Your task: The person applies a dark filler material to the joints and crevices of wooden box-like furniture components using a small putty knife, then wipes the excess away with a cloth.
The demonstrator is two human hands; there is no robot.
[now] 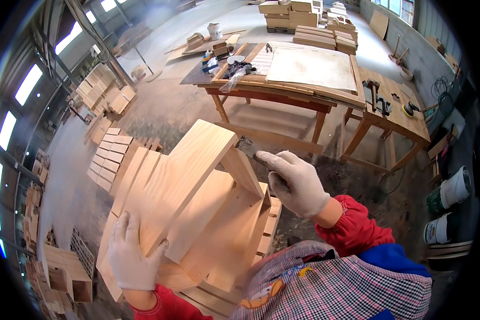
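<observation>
In front of me stands a pale wooden box-like piece (197, 154), tilted, with an open compartment facing my right side. My left hand (136, 256), in a white work glove, lies flat on its left part, fingers stretched and thumb apart. Also gloved, my right hand (296, 181) is closed on a putty knife (245, 145) with a dark, smeared blade. That blade is at the far right corner of the piece's upper board; whether it touches the wood I cannot tell. The knife's handle is mostly hidden by my fingers.
Beyond the piece is a workbench (280, 88) bearing a pale sheet, rags and a bag. A second bench (394, 114) holds a mallet (374, 90) and a sander (409, 109). Slatted wood (109, 154) lies to the left; buckets (454, 186) stand at right.
</observation>
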